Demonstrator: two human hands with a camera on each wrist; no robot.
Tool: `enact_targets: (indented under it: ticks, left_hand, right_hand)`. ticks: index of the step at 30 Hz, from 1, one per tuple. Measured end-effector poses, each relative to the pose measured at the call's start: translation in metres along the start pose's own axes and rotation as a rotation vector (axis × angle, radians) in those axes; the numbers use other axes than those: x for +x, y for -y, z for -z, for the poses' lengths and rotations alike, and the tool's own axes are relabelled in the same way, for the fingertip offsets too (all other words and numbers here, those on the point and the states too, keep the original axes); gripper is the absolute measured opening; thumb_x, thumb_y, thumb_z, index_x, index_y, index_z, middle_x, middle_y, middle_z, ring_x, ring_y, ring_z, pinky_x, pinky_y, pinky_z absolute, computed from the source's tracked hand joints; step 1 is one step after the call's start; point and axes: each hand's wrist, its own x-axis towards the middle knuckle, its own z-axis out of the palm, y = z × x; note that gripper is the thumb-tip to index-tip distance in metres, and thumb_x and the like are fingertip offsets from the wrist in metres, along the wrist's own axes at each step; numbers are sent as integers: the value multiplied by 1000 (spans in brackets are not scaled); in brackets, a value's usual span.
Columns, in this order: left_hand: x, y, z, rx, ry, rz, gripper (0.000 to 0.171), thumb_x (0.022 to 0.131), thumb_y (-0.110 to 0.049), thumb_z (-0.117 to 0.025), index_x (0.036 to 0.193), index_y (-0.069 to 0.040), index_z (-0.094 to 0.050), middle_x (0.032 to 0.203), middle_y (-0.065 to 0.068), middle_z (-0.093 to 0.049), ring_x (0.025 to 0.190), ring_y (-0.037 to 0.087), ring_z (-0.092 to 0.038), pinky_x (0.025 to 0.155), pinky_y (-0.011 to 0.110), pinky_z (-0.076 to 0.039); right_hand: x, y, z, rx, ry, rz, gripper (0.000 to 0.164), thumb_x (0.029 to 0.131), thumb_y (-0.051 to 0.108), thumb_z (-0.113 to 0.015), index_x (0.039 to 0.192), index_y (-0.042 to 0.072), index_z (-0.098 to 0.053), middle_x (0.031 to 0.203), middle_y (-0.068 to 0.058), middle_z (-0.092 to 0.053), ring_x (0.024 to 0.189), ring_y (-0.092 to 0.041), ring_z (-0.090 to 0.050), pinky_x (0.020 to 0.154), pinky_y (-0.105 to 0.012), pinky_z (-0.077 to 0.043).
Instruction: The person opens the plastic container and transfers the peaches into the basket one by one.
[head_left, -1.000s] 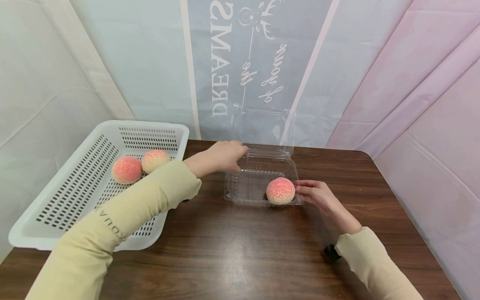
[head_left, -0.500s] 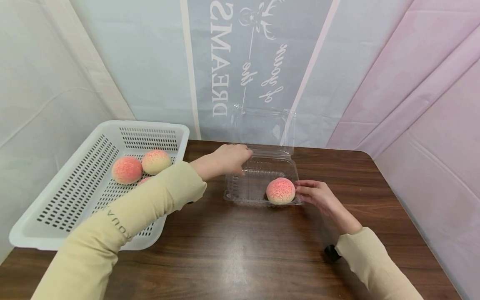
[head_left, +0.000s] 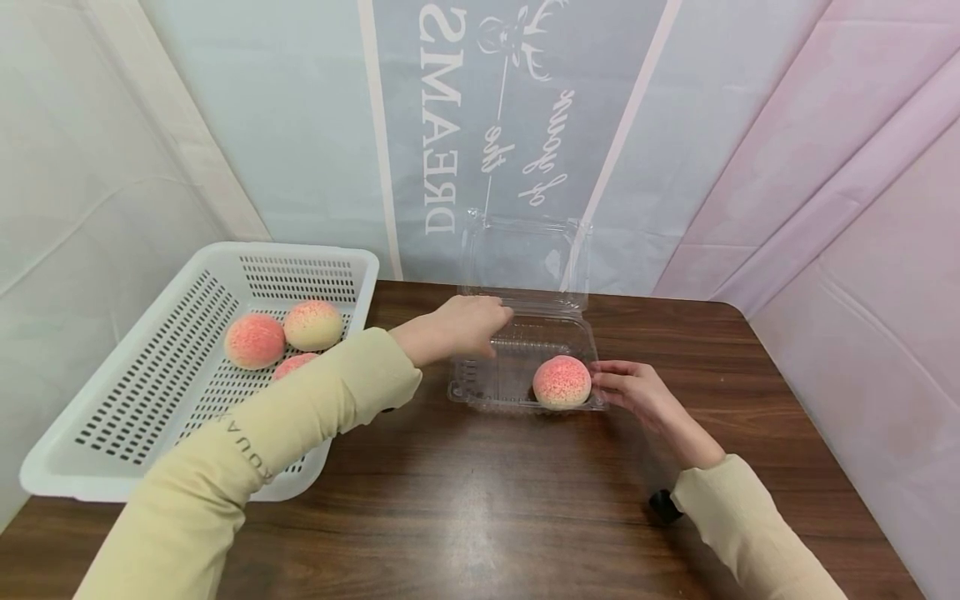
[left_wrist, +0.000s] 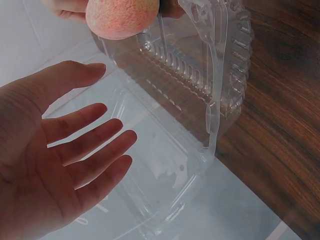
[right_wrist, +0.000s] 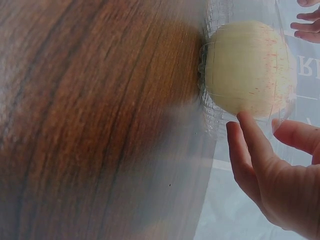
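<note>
One pink-and-cream peach [head_left: 562, 382] sits in the front right of a clear plastic clamshell container [head_left: 495, 387], whose lid stands raised at the back. My left hand [head_left: 467, 327] hovers over the container's left part, palm down. In the left wrist view, that hand [left_wrist: 65, 150] has spread, relaxed fingers and holds nothing. Beside the container's right wall is my right hand [head_left: 637, 390]. Seen from the right wrist, its nearly straight fingers [right_wrist: 255, 145] touch the clear side near the peach [right_wrist: 247, 67], the thumb apart from them.
At the left stands a white slotted plastic basket [head_left: 112, 367] with more peaches, including a redder one [head_left: 255, 341] and a paler one [head_left: 312, 324]. My left sleeve partly covers another peach [head_left: 294, 364]. A printed cloth [head_left: 300, 150] hangs behind the brown wooden table [head_left: 480, 517].
My left hand has drifted slightly right and toward me over the container. A third peach in the basket has come into view past the sleeve. The right hand stays in place.
</note>
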Motion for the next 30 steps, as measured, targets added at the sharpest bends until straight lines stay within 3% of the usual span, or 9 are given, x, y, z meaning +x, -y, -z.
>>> enact_targets:
  ticks: [22,30]
  left_hand:
    - [7,-12,-5,20,11,-34,45,77,-32,-72,115,-12,-57,108,3,-57,96,17,-56,76,34,-48]
    - [10,-17,-8,20,5,-32,40,76,-30,-73,109,-13,-59,102,2,-57,91,16,-56,72,33,-49]
  right_hand:
    - [0,1,0,5,-6,-14,51,92,10,-51,131,-16,-33,135,-31,-35,86,1,-59,78,-20,-48]
    - [1,1,-1,11,-4,-8,51,92,9,-51,132,-16,-32,134,-29,-37,87,1,-59,78,-20,-48]
